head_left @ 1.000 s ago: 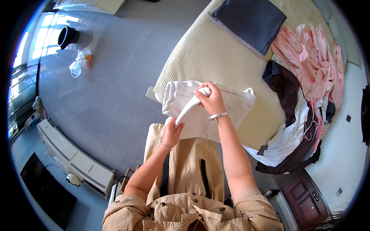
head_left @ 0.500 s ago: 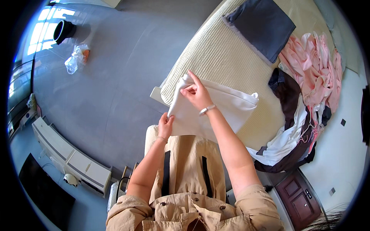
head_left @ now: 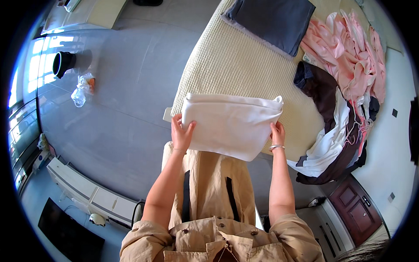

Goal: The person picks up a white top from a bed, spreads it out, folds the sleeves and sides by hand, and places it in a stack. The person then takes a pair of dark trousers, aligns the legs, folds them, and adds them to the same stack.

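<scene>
A white folded garment [head_left: 227,126] with a ribbed band along its far edge lies flat across the near edge of the bed [head_left: 218,65]. Its near part hangs past that edge, in front of my trousers. My left hand [head_left: 182,134] pinches its left side, thumb on top and fingers behind. At the opposite side my right hand [head_left: 277,134], with a silver bangle on the wrist, grips the cloth in the same way. The fingertips under the fabric are hidden.
Dark grey folded cloth [head_left: 270,22] lies farther up the bed. To the right are crumpled pink fabric [head_left: 345,56] and a heap of dark brown [head_left: 323,98] and white clothes [head_left: 325,150]. A black bin [head_left: 64,64] and a clear plastic bag [head_left: 80,92] stand on the grey floor.
My right hand has moved from the garment's far left corner to its right side. The garment has turned and now lies flatter and squarer to me. The left hand is slightly further left.
</scene>
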### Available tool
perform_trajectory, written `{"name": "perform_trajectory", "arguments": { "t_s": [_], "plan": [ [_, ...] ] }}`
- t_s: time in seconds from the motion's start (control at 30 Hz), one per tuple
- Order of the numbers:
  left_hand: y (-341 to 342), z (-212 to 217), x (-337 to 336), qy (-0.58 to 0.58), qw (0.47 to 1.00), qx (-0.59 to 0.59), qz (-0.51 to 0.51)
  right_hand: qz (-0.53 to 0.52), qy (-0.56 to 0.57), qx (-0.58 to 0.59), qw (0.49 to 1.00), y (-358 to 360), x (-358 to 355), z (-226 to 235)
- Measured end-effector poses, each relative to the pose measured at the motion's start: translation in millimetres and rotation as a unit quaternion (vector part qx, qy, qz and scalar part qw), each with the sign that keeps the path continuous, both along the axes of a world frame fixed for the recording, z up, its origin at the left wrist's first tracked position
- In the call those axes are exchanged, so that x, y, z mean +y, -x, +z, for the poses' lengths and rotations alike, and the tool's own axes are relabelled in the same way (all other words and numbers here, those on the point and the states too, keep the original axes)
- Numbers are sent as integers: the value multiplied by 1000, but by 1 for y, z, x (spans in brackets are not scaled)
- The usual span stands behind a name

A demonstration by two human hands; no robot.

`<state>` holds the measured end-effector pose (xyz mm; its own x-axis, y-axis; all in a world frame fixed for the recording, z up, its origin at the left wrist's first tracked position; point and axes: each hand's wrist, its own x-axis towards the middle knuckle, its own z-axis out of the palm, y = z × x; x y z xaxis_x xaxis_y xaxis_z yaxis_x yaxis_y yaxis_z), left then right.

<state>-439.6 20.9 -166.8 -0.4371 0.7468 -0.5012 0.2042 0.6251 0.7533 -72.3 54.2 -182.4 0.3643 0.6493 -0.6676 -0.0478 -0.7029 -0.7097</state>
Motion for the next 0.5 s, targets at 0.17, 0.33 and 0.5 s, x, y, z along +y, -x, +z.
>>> {"name": "perform_trajectory", "arguments": {
  "t_s": [0.17, 0.33, 0.5],
  "plan": [
    [6, -15, 4, -40, 995, 81, -43, 26, -16, 76, 997, 10, -8, -4],
    [16, -24, 6, 11, 997, -60, 50, 57, 5, 62, 996, 15, -18, 0],
    [21, -4, 29, 49, 992, -98, -66, 137, 51, 19, 989, 30, -39, -2]
  ]
}}
